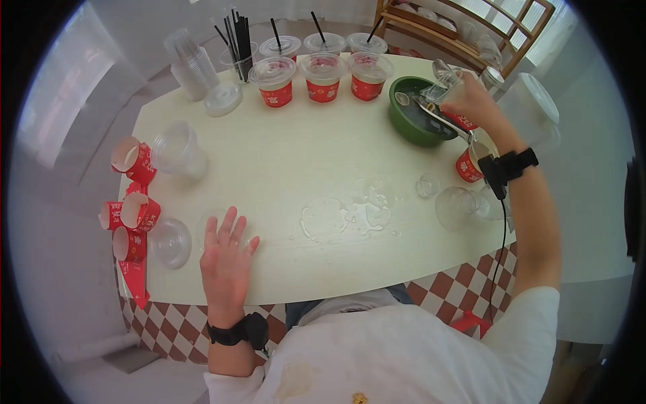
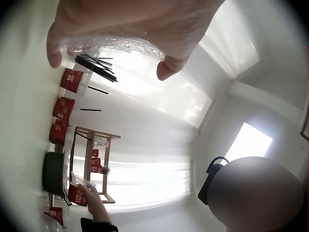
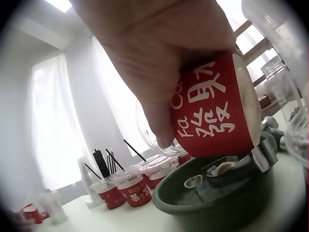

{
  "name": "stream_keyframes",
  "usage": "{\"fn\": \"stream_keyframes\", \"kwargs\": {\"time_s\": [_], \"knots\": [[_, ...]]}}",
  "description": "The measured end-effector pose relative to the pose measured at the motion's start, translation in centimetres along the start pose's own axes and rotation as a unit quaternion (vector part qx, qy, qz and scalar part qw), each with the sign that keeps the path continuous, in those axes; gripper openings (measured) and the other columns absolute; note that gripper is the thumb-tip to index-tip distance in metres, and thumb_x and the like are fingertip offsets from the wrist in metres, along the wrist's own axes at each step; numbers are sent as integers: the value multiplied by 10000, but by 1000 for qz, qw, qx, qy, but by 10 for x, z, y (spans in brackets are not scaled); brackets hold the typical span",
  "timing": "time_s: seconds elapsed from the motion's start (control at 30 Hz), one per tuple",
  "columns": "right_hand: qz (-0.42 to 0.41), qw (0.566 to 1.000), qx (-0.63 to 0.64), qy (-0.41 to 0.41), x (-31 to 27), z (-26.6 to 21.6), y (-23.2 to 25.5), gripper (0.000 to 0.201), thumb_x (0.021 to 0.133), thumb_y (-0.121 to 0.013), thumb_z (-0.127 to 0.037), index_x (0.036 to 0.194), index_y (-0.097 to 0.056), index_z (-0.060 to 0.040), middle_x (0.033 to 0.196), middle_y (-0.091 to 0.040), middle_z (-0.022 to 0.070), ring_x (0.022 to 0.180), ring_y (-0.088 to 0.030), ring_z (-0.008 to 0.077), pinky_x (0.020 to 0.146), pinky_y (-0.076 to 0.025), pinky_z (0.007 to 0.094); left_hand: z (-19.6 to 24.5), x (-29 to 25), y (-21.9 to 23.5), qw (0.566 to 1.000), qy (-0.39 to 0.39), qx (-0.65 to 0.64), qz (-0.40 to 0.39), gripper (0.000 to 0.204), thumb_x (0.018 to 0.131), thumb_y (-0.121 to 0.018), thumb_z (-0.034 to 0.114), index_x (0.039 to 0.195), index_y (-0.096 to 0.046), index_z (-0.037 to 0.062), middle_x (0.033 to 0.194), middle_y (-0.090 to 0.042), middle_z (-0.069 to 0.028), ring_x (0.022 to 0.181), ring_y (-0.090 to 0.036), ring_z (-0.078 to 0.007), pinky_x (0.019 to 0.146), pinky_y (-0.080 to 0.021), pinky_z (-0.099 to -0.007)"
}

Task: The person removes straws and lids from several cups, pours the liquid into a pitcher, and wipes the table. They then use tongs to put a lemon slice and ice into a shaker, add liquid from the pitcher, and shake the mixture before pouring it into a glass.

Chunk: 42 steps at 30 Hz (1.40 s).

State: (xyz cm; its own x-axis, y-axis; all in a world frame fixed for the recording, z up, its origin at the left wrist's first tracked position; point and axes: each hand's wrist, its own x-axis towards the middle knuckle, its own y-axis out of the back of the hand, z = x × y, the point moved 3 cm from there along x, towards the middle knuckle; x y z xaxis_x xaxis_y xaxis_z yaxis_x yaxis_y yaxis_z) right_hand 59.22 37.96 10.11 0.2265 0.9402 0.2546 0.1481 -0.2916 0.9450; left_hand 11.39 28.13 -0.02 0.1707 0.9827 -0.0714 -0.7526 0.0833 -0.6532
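My right hand (image 1: 464,97) grips a clear plastic cup in a red paper sleeve (image 3: 207,106) with white characters. The cup lies tilted on its side, above the green bowl (image 1: 420,135) at the table's back right. Liquid and metal utensils show inside that bowl, and a silver handle (image 3: 264,153) leans out over its rim. Toward the front left of the table, my left hand (image 1: 227,266) has its fingers straight and spread. Clear plastic (image 2: 120,46) shows between its thumb and fingers in the left wrist view. A clear dome lid (image 1: 171,242) lies to its left.
Lidded red cups (image 1: 323,79) stand in two rows at the back, beside black straws (image 1: 239,40) and stacked clear lids (image 1: 223,99). Red paper sleeves (image 1: 138,212) sit along the left edge near clear cups (image 1: 178,149). Spilled water (image 1: 363,212) wets the middle. Clear containers (image 1: 464,202) lie at right.
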Motion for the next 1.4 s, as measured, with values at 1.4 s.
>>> {"fn": "stream_keyframes", "kwargs": {"time_s": [1.4], "knots": [[-251,770,576,105,-62,-280,-88,861,656,-779,-227,1333,-291,-16,1266,-445,173,1175,-440,254,975,-354,348,122,3,110,781,-209,518,279,424,850,-496,36,1253,-374,-12,1276,-407,-169,1095,-480,-287,856,-454,-327]]}}
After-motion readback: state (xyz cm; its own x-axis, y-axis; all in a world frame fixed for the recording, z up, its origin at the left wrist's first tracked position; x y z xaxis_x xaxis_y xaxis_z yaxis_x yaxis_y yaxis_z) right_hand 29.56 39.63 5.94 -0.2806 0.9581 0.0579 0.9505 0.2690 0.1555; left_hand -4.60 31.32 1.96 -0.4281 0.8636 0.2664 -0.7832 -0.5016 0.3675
